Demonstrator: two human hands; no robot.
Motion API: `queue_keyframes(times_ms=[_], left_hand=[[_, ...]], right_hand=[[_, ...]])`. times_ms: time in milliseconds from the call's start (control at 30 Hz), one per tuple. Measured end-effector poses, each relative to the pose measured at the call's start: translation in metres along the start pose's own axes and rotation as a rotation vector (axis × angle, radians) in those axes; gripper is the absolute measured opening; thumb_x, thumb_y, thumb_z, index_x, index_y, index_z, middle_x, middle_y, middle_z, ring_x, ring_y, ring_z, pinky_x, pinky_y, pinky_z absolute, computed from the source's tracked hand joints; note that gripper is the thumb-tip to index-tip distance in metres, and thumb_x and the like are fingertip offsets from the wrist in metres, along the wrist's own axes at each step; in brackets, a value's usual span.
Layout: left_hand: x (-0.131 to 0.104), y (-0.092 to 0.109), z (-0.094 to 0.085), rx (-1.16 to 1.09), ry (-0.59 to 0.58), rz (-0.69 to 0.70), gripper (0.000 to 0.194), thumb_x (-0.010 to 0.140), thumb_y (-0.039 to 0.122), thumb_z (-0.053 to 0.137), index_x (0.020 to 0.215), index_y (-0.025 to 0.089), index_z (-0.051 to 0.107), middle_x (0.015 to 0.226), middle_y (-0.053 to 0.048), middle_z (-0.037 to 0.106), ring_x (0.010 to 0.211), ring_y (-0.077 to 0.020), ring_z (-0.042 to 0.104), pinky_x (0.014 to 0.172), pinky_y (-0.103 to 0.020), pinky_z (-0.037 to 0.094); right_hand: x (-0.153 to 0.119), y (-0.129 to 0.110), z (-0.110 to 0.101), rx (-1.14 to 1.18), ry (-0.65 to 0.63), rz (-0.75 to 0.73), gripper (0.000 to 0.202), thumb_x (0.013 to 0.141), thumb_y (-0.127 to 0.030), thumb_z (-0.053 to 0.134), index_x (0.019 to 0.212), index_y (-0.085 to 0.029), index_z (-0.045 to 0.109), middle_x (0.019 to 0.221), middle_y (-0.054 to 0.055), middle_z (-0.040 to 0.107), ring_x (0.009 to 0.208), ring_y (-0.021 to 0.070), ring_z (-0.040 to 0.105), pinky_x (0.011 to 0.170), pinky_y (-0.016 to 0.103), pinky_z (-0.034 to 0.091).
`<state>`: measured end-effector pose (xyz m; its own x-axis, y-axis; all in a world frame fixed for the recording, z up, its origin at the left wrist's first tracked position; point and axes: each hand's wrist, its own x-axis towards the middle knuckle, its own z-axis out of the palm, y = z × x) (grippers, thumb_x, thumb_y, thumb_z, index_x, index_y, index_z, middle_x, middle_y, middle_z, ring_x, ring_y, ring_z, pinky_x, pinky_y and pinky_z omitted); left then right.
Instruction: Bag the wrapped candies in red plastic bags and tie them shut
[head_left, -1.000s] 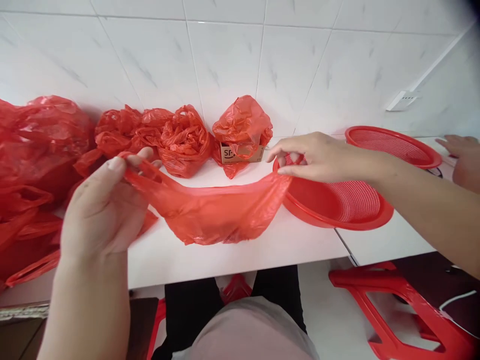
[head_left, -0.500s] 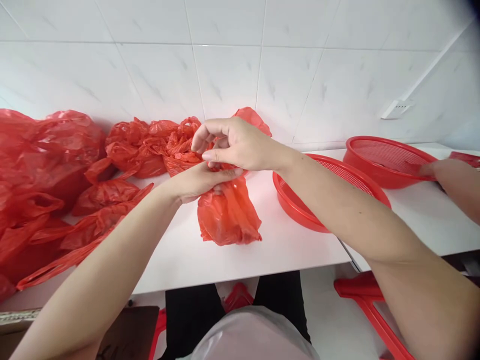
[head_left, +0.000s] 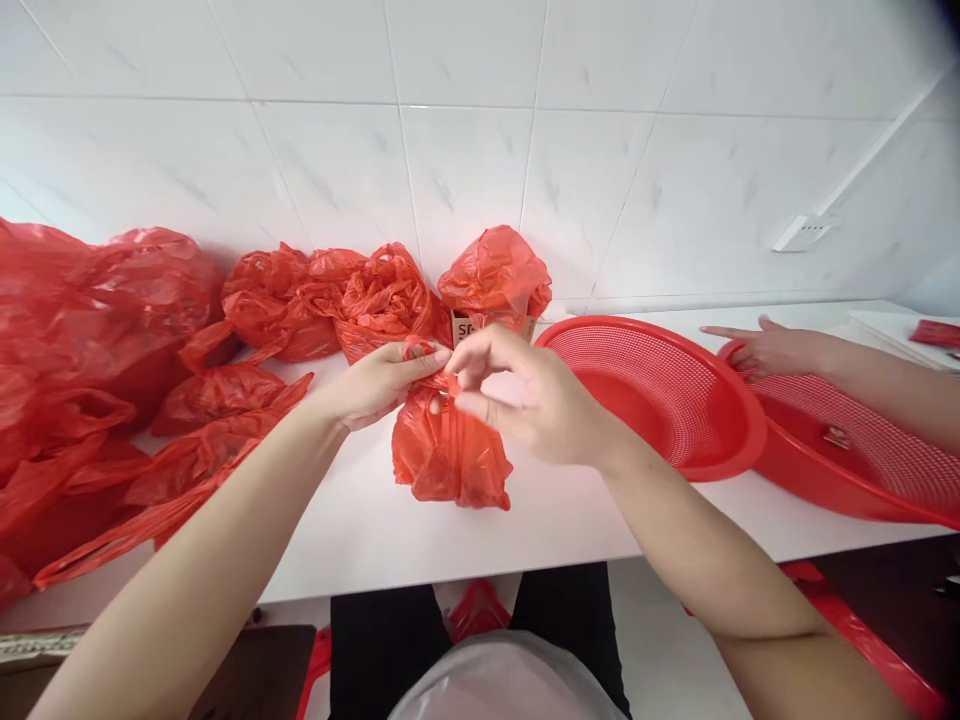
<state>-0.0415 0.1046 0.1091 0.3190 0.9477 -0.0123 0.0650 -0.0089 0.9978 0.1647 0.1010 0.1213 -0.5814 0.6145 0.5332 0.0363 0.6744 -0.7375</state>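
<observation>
A filled red plastic bag [head_left: 452, 455] sits on the white table in front of me, its neck gathered at the top. My left hand [head_left: 394, 378] is closed round the gathered neck, thumb on top. Beside it, my right hand [head_left: 517, 390] pinches a twisted end of the same bag between thumb and fingers. What is inside the bag is hidden by the plastic. Just behind my hands stands a small cardboard box [head_left: 463, 328] with another red bag [head_left: 495, 268] bulging out of it.
Many red bags [head_left: 150, 320] are heaped along the left and back. To the right stand a red mesh basket [head_left: 652, 400] and a second basket [head_left: 862, 490] holding a small packet [head_left: 836, 436]. A co-worker's hand [head_left: 780, 350] grips its rim. A white table [head_left: 360, 540] runs along the tiled wall.
My right hand has come down and right from above my left hand, drawing out an end of the bag. The co-worker's basket has tilted and moved nearer, against the first basket.
</observation>
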Motion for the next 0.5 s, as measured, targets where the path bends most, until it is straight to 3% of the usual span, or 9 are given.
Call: queue_keyframes(times_ms=[100,233,367,433,500], left_hand=[[-0.004,0.003,-0.005,0.154,-0.102,0.076,0.021,0.075,0.039,0.071,0.067,0.019,0.069,0.07,-0.004,0.066,0.063,-0.0153,0.059,0.061,-0.028,0.049],[-0.007,0.005,0.0,0.434,-0.062,0.125,0.008,0.073,0.027,0.068,0.077,0.023,0.074,0.078,-0.002,0.07,0.07,-0.0167,0.061,0.067,-0.029,0.048],[-0.006,-0.007,0.011,0.79,0.242,0.248,0.017,0.069,0.009,0.051,0.069,0.022,0.063,0.067,0.003,0.062,0.061,-0.013,0.054,0.062,-0.026,0.043],[-0.006,-0.015,0.016,0.902,0.397,0.372,0.021,0.069,0.006,0.047,0.074,0.021,0.061,0.075,0.001,0.063,0.066,-0.014,0.056,0.062,-0.026,0.043],[-0.006,-0.021,0.018,0.925,0.461,0.504,0.025,0.073,0.006,0.046,0.085,0.02,0.063,0.091,-0.003,0.065,0.081,-0.0165,0.06,0.07,-0.027,0.046]], right_hand=[[-0.005,-0.002,0.009,0.029,0.004,-0.086,0.012,0.091,-0.028,0.056,0.103,-0.026,0.055,0.102,0.002,0.062,0.099,0.0161,0.059,0.093,0.035,0.048],[0.006,0.039,0.019,0.096,0.116,0.089,0.024,0.098,-0.04,0.043,0.116,-0.027,0.053,0.114,0.004,0.061,0.107,0.0167,0.058,0.095,0.036,0.046],[0.01,0.071,0.03,0.124,0.106,0.231,0.025,0.098,-0.034,0.04,0.117,-0.025,0.054,0.103,0.001,0.062,0.09,0.0135,0.059,0.088,0.032,0.048],[0.007,0.075,0.035,0.218,0.039,0.279,0.027,0.096,-0.033,0.043,0.121,-0.027,0.051,0.086,-0.002,0.06,0.071,0.0123,0.057,0.075,0.03,0.05],[0.003,0.072,0.038,0.311,-0.044,0.305,0.026,0.095,-0.034,0.046,0.119,-0.027,0.052,0.077,-0.004,0.056,0.06,0.0118,0.054,0.064,0.028,0.049]])
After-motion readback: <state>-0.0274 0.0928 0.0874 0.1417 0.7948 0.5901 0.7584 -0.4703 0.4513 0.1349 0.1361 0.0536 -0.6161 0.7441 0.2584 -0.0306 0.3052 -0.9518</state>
